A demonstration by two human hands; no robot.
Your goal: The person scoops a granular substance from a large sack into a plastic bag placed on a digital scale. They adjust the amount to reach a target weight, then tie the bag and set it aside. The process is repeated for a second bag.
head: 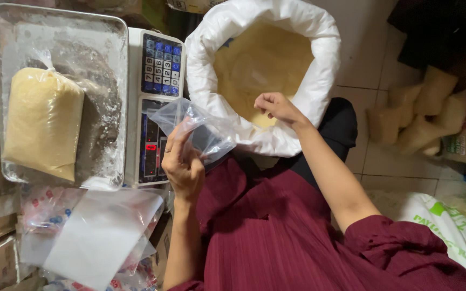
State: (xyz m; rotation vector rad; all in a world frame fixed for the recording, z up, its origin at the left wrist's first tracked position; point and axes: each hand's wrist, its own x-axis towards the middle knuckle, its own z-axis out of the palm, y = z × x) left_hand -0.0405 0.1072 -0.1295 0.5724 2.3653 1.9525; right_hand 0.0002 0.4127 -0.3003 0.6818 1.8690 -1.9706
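floor (pixel 373 161): tiled | white sack (pixel 303 64) | filled bags (pixel 422 116) | scale tray (pixel 114 32): yellow bag (pixel 41 121)

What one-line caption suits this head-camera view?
Left hand holds an empty clear bag; right hand reaches into a white sack.

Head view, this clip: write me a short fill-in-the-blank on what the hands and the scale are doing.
1. The left hand holds an empty clear plastic ____.
2. The right hand reaches into the big white ____ of yellowish powder.
3. A filled bag lies on the metal ____ of the scale.
4. More filled bags are piled on the tiled ____.

Missing words: bag; sack; tray; floor
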